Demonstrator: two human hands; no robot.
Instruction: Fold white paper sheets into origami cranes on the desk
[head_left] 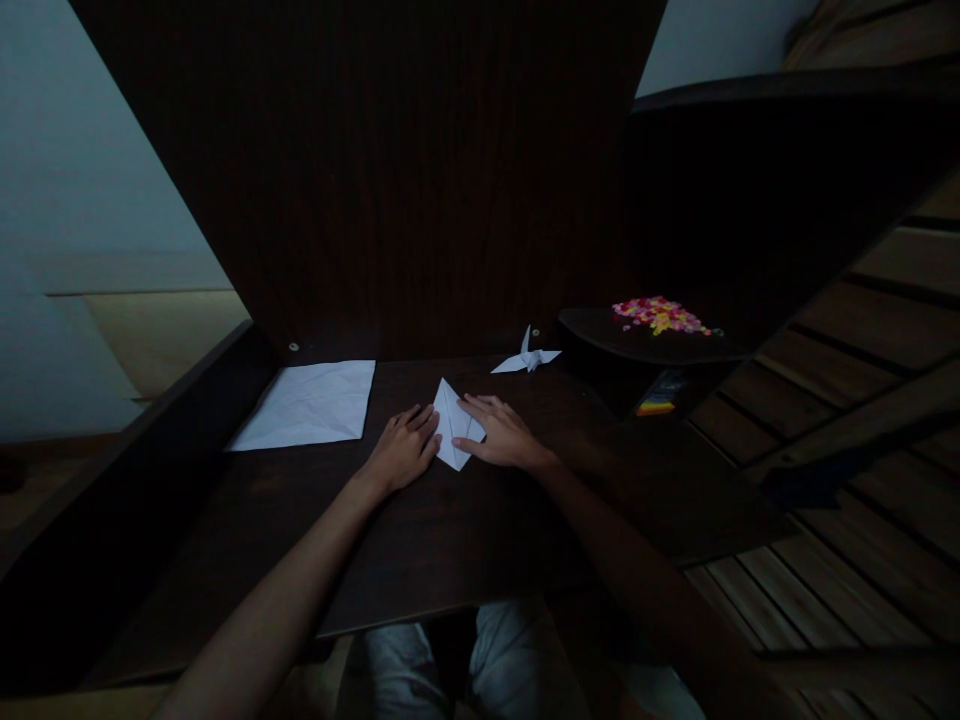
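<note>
Two bare hands meet at a white folded paper (450, 420), shaped like a kite with a crease down its length, lying on the dark worktop (450, 545) in front of the person. The left hand (409, 446) lies palm down at the paper's left edge, its fingers loosely extended and slightly spread. The right hand (502, 434) rests over the right side, fingers stretched out and thumb apart, laid across the paper; neither hand appears to pinch it. Left of the hands lies a larger white sheet (315, 402), wrinkled. Beyond the right hand stands a folded paper crane (531, 359), near a rounded shelf (592, 325) bearing a heap of small multicoloured pieces (660, 314).
</note>
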